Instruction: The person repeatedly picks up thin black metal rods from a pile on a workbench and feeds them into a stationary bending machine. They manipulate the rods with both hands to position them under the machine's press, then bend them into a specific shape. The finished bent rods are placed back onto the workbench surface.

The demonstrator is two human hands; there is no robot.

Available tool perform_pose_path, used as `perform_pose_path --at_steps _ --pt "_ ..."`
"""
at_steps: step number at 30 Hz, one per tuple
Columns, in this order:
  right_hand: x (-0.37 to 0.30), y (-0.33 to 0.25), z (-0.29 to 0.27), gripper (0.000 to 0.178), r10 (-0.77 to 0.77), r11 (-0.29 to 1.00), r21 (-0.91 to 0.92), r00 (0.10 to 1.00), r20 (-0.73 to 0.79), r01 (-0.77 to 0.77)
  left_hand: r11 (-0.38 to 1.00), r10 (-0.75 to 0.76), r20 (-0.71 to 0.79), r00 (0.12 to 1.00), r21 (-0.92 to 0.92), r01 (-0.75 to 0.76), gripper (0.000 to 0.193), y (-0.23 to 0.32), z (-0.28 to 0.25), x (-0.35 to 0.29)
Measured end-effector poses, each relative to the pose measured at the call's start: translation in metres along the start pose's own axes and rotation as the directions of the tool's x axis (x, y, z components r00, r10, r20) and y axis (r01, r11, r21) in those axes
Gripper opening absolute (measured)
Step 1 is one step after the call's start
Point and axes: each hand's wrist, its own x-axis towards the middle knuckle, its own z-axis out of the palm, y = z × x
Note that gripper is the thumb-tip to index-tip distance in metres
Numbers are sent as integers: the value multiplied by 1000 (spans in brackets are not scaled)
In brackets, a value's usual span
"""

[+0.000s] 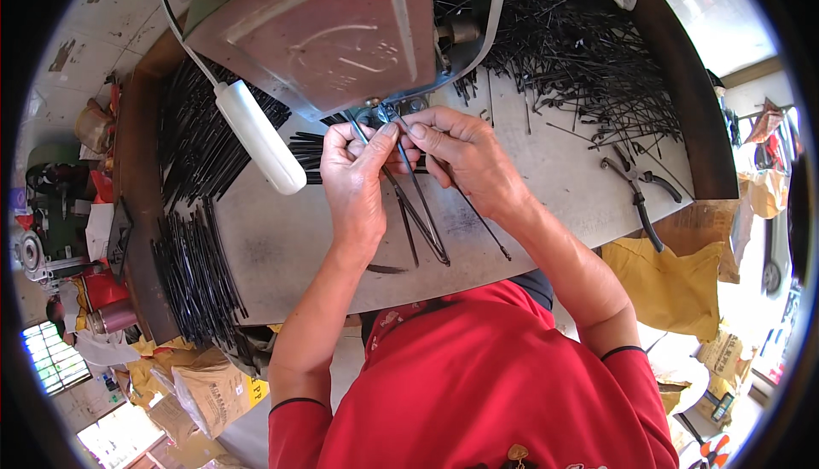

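Observation:
Both of my hands meet just below the front of a reddish-brown machine head (311, 38). My left hand (354, 192) pinches a thin black cable (412, 204) between thumb and fingers; it slants down toward me and appears bent near its lower end. Close beside it, my right hand (478, 162) is closed with thumb and forefinger together at the cable's upper end. Another thin black cable (480, 220) trails down from under the right hand's fingers to a small knobbed end. The fingertips partly hide the cable ends and the machine's working point.
A white tubular lamp (260, 138) hangs left of my hands. Bundled black cables (196, 268) lie at the metal table's (286, 268) left edge; a tangled cable pile (589, 64) covers the far right. Dark-handled pliers (636, 183) rest at the right. A raised rim (682, 85) borders the table.

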Motion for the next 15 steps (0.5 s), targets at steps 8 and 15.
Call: perform_pose_path --at_steps 8,15 --pt "1 5 0 19 -14 1000 -17 1000 -8 14 1000 8 -5 1000 -12 -8 21 0 1 0" --pt "1 6 0 19 -11 1000 20 1000 8 11 999 -3 -12 1000 -35 2 22 -1 3 1"
